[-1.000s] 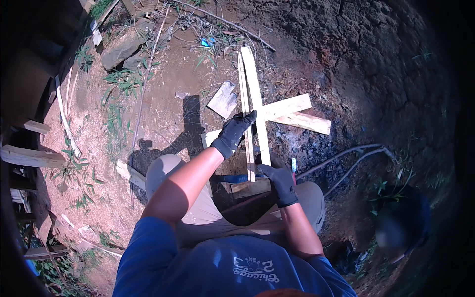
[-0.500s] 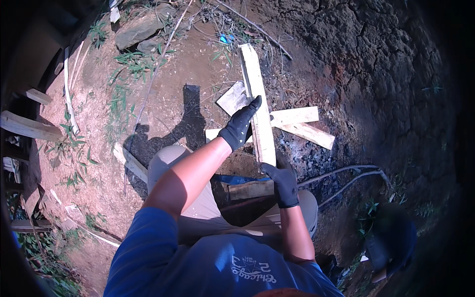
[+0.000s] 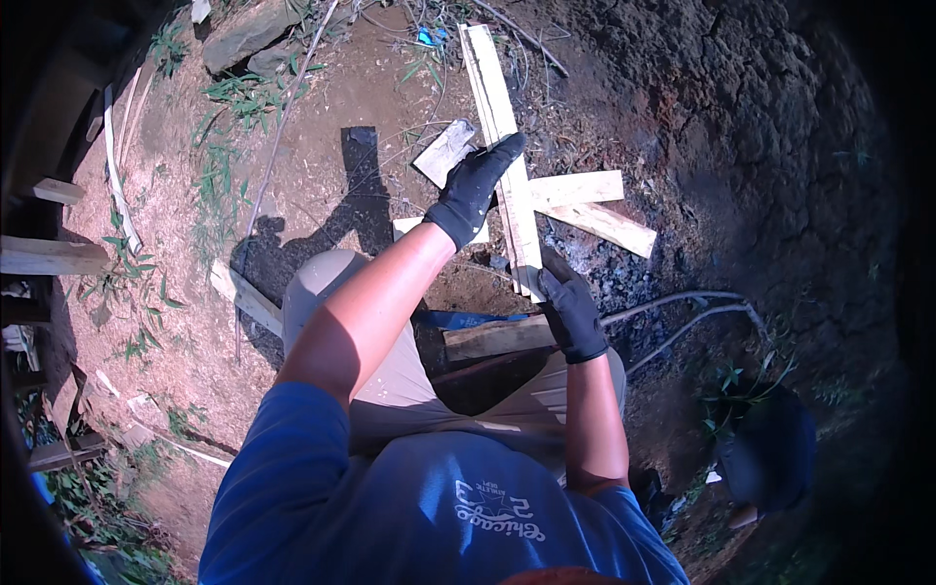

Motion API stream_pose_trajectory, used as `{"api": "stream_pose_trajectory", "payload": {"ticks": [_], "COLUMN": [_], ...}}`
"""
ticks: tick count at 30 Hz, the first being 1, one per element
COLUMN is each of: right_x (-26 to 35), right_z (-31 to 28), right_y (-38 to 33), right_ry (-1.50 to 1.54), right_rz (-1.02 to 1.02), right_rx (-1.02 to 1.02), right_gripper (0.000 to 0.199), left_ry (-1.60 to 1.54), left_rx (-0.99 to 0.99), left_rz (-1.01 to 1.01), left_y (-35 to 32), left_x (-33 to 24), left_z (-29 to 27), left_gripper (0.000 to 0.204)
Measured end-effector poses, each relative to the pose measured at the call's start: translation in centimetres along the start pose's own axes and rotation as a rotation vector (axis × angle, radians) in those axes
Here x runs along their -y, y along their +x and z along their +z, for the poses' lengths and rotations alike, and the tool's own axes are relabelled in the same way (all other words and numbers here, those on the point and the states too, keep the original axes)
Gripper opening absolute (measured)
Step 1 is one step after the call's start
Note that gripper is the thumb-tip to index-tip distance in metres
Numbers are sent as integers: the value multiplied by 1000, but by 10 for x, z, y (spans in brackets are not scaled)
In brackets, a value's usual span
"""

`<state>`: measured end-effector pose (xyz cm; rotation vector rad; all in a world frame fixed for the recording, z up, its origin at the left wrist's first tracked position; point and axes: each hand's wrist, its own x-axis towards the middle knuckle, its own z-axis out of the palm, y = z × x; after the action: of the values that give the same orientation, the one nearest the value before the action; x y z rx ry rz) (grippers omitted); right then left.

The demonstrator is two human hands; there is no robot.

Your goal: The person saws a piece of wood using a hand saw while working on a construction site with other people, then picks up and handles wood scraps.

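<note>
A long pale wooden board point(image 3: 494, 97) is held up in front of me, tilted slightly, its far end reaching toward the top of the view. A groove or gap runs along its left edge; I cannot tell whether it is one piece or two. My left hand point(image 3: 475, 185), in a black glove, grips the board around its middle from the left side. At the near end my right hand point(image 3: 573, 310), also gloved in black, is closed on the board's right corner. Beneath the board lie two short wooden pieces point(image 3: 582, 187) point(image 3: 609, 229) and a greyish flat offcut point(image 3: 445, 152).
Between my knees sits a wooden block point(image 3: 497, 337) beside a blue strip point(image 3: 471, 319). Ash and charcoal point(image 3: 585, 253) cover the ground at right. Bent sticks point(image 3: 682, 310) lie near my right knee. A rock point(image 3: 249, 37) and a dark earth bank point(image 3: 760, 117) stand farther off.
The board has tipped, showing more of its left edge, and sits higher in view. My right hand has moved slightly right and up with its near end. My left hand still grips the middle.
</note>
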<state>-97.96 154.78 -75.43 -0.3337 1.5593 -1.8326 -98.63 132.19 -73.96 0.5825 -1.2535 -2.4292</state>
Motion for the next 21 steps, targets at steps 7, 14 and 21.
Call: {"api": "stream_pose_trajectory", "payload": {"ticks": [7, 14, 21], "right_x": [4, 4, -7], "right_z": [14, 25, 33], "right_y": [6, 4, 3], "right_ry": [-13, -29, -214], "right_rz": [39, 21, 73], "right_rx": [-13, -8, 94], "right_gripper": [51, 50, 55], "left_ry": [16, 9, 10], "left_rx": [-9, 26, 82], "left_rz": [23, -2, -141], "left_y": [4, 0, -19], "left_x": [5, 3, -13], "left_z": [-6, -11, -14], "left_gripper": [50, 50, 47]}}
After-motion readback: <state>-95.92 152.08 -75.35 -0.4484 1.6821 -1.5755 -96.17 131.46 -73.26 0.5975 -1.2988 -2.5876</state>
